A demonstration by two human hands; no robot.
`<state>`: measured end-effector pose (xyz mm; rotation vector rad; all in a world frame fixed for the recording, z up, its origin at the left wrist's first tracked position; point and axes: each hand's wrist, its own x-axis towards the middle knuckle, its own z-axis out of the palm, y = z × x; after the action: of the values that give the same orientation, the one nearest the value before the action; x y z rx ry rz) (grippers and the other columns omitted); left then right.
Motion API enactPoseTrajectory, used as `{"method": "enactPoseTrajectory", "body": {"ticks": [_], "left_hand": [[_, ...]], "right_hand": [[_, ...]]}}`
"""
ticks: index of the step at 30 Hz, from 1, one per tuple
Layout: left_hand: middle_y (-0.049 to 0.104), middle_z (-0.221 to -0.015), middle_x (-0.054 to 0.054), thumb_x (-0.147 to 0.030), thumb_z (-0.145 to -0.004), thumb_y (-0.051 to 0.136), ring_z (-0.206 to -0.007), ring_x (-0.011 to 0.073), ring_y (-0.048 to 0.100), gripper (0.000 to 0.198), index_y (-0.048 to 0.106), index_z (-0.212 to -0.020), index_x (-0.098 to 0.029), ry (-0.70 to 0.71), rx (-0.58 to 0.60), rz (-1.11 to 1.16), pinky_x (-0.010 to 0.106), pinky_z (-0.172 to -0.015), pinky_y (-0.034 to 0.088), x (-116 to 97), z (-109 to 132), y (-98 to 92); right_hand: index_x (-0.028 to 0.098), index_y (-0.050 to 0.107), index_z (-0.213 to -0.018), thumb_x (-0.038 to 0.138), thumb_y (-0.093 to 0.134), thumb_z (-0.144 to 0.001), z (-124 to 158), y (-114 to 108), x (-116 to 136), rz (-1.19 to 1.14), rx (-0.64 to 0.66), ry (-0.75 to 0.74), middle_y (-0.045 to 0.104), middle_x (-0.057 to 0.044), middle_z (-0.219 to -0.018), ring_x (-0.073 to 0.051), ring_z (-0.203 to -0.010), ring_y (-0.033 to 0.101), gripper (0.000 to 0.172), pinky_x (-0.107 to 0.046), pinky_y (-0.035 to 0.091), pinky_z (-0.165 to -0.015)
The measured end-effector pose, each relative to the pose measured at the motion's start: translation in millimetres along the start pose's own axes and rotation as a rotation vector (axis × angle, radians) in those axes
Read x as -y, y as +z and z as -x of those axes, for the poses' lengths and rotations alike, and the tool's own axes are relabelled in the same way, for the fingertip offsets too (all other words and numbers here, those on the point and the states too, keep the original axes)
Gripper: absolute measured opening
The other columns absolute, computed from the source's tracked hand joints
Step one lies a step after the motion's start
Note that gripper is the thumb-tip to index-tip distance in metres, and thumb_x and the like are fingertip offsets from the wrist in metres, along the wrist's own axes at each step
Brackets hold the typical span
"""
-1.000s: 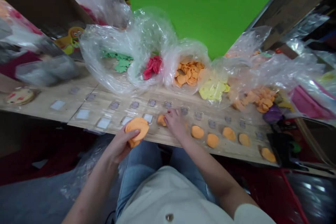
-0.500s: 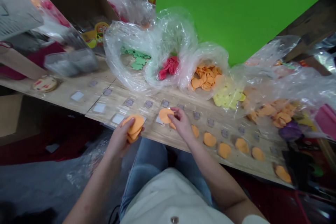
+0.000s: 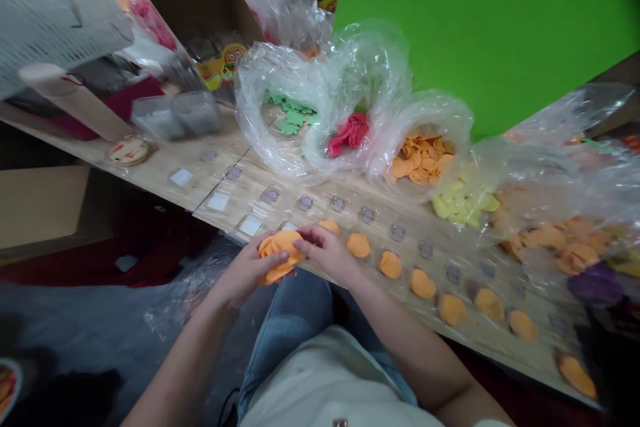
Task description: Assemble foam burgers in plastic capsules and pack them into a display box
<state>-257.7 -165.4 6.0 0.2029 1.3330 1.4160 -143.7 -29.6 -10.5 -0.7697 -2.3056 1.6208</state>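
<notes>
My right hand has come off the board onto the stack of discs in my left hand; the disc it held now lies at 1 o'clock.

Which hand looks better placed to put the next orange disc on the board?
Likely the right hand: it touches the orange disc stack that the left hand cradles, and sits closer to the orange discs on the wooden board.

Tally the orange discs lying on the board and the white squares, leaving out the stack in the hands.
Orange discs on the wooden board: 8
White squares: 4, one partly behind the right hand
Total: 12
</notes>
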Motion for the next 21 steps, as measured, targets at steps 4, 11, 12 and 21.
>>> {"method": "enactPoseTrajectory", "body": {"ticks": [4,11,12,21], "left_hand": [[0.064,-0.083,0.002,-0.028,-0.066,0.072,-0.067,0.0126,0.062,0.039,0.057,-0.100,-0.016,0.112,-0.193,0.025,0.020,-0.061,0.050,-7.6,2.1,-21.6],[0.065,-0.090,0.004,-0.020,-0.060,0.075,-0.073,0.0142,0.063,0.052,0.055,-0.108,-0.020,0.161,-0.350,0.198,0.023,-0.067,0.051,-14.9,19.4,-65.2],[0.064,-0.088,0.004,-0.021,-0.059,0.076,-0.071,0.0137,0.062,0.051,0.056,-0.106,-0.018,0.168,-0.373,0.193,0.022,-0.066,0.051,-13.5,19.2,-67.5],[0.062,-0.088,0.000,-0.025,-0.064,0.072,-0.072,0.0106,0.059,0.044,0.057,-0.105,-0.020,0.191,-0.315,0.136,0.016,-0.062,0.047,-8.0,11.8,-74.4]], "right_hand": [[0.019,0.056,-0.098,0.030,0.055,-0.079,-25.6,22.0,3.1,-0.010,-0.087,0.094,0.060,0.002,-0.075,-0.013,-0.067,0.056,0.022,-0.025,0.044,-0.064],[0.018,0.059,-0.088,0.018,0.047,-0.086,-34.9,42.9,-6.3,0.897,-0.042,-0.275,0.059,-0.007,-0.084,-0.021,-0.085,0.050,0.012,-0.032,0.040,-0.075],[0.018,0.059,-0.087,0.018,0.045,-0.087,-33.9,43.6,-6.1,0.967,-0.042,-0.298,0.059,-0.008,-0.084,-0.021,-0.084,0.049,0.014,-0.032,0.039,-0.074],[0.018,0.052,-0.119,0.038,0.044,-0.088,-22.6,47.6,0.2,0.925,0.018,-0.488,0.051,-0.011,-0.126,-0.027,-0.120,0.036,0.037,-0.042,0.034,-0.094]]}}
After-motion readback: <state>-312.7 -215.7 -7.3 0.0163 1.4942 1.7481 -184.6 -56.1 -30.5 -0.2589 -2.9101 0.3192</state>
